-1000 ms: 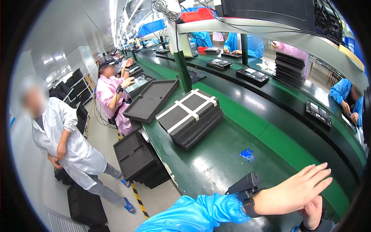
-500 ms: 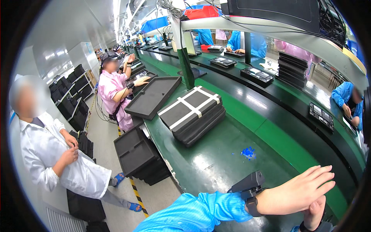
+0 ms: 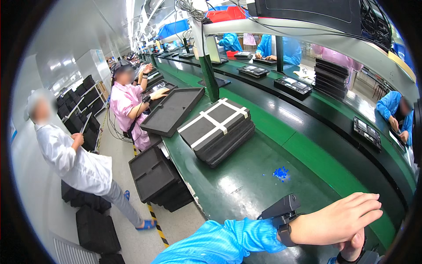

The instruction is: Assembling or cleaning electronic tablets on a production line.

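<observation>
The left hand (image 3: 336,219) has its fingers (image 3: 365,206) stretched out and released, holding nothing; the right hand (image 3: 353,247) sits beneath, apparently touching it and partly hidden — whether its fingers grasp anything, I cannot tell. A black wrist unit (image 3: 282,208) is strapped on the left wrist. On the surface (image 3: 239,204), small blue pieces (image 3: 281,174) lie near the green strip (image 3: 303,152); beyond, a white-strapped stack of black trays (image 3: 224,143) lies nearer the chipped edge (image 3: 195,198). The hands have barely shifted and the trays lie unmoved — handling seems paused — while the person in a white coat (image 3: 83,165) has turned. No brand or label is readable.
</observation>
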`<action>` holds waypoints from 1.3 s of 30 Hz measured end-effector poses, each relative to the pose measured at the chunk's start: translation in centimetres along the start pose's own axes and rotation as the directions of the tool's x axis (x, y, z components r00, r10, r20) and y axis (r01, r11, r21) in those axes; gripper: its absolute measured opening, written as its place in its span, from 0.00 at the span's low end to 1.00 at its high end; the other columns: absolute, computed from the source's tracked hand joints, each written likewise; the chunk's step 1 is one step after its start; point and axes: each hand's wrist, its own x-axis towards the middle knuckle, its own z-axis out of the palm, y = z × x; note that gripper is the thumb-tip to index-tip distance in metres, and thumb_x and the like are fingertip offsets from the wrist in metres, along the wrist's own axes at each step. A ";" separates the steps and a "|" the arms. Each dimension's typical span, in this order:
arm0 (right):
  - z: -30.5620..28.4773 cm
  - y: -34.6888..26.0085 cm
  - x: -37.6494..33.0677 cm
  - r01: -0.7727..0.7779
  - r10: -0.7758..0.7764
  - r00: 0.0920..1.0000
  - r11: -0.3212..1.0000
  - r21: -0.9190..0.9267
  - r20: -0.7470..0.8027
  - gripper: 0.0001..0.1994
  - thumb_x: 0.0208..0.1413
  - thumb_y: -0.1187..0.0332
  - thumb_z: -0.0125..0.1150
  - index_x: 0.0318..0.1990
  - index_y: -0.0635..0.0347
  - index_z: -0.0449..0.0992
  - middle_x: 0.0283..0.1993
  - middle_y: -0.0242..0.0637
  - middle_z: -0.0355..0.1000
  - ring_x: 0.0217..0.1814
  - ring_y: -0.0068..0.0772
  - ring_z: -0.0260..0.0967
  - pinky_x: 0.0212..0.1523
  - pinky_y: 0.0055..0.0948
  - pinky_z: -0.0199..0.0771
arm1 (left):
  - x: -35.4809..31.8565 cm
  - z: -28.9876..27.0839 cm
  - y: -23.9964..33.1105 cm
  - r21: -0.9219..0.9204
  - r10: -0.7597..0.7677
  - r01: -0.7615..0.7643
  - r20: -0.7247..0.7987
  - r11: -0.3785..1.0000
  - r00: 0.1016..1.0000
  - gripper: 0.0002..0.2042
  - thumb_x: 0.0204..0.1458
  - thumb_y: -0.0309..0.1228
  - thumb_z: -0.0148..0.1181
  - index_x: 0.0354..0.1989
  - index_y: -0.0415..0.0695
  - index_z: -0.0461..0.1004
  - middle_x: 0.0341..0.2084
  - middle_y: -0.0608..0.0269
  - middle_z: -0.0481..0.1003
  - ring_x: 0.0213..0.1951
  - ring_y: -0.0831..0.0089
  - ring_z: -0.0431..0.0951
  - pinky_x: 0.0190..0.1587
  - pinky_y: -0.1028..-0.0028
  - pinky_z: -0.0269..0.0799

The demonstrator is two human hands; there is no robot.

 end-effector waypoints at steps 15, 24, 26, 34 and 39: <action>0.3 -1.7 0.8 -0.168 0.198 0.975 0.954 -0.250 0.102 0.21 0.61 0.51 0.46 0.33 0.63 0.72 0.24 0.25 0.62 0.26 0.17 0.55 0.27 0.20 0.51 | -0.3 -0.2 -0.2 0.213 -0.179 0.166 0.044 0.963 0.983 0.25 0.42 0.28 0.55 0.51 0.31 0.65 0.52 0.44 0.64 0.60 0.50 0.60 0.61 0.60 0.57; 1.5 -2.7 -0.2 -0.161 0.155 0.987 0.924 -0.347 -0.047 0.21 0.62 0.52 0.46 0.28 0.62 0.70 0.22 0.23 0.60 0.24 0.16 0.52 0.25 0.20 0.48 | -0.2 -0.3 0.6 0.149 -0.166 0.160 0.025 0.976 0.986 0.23 0.39 0.27 0.55 0.48 0.31 0.66 0.48 0.46 0.67 0.58 0.52 0.62 0.60 0.62 0.59; -0.3 -1.3 0.0 -0.094 0.095 0.995 0.951 -0.294 -0.010 0.23 0.57 0.48 0.49 0.28 0.63 0.71 0.20 0.23 0.62 0.21 0.14 0.54 0.22 0.18 0.47 | 0.2 -0.4 0.6 0.114 -0.187 0.175 0.100 0.978 0.977 0.24 0.42 0.29 0.54 0.50 0.31 0.65 0.50 0.45 0.66 0.58 0.51 0.62 0.60 0.61 0.58; -0.4 -0.9 2.3 -0.090 0.144 0.966 0.966 -0.241 0.213 0.19 0.59 0.59 0.52 0.24 0.66 0.72 0.18 0.31 0.67 0.21 0.21 0.62 0.23 0.24 0.61 | -0.1 -1.1 -0.8 0.127 -0.272 0.247 0.242 0.961 0.931 0.29 0.38 0.25 0.61 0.54 0.36 0.64 0.51 0.49 0.68 0.56 0.54 0.67 0.57 0.63 0.64; -0.2 -0.9 2.5 -0.120 0.181 0.960 0.955 -0.272 0.215 0.21 0.60 0.58 0.50 0.22 0.66 0.70 0.17 0.31 0.66 0.20 0.21 0.61 0.22 0.24 0.60 | -0.2 -1.4 -1.1 0.083 -0.308 0.297 0.225 0.951 0.924 0.30 0.36 0.24 0.62 0.54 0.37 0.64 0.51 0.49 0.68 0.55 0.53 0.67 0.57 0.62 0.63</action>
